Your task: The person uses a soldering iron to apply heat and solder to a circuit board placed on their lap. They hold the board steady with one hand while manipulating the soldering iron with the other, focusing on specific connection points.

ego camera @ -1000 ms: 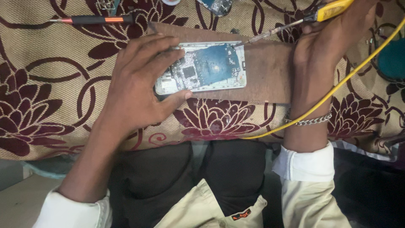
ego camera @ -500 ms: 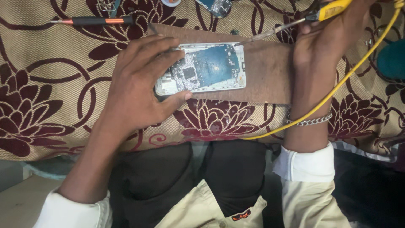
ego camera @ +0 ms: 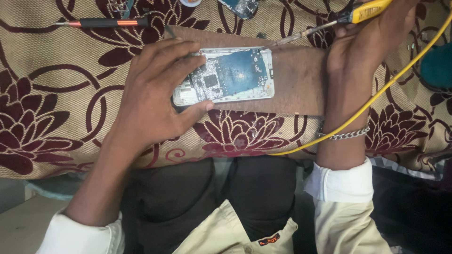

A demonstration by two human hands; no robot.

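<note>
Fingers (ego camera: 186, 51) of left hand (ego camera: 150, 96) hide opened phone's (ego camera: 230, 75) left end.

Phone (ego camera: 226, 77) on board (ego camera: 296, 89); screwdriver (ego camera: 103, 22) behind-left; board on cloth (ego camera: 47, 94).

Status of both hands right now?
Left hand: clamped on opened white phone with exposed circuit board.
Right hand: gripping yellow-handled soldering iron.

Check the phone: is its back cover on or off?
Off. The phone lies with its circuit board bare, steadied by the left hand.
</note>
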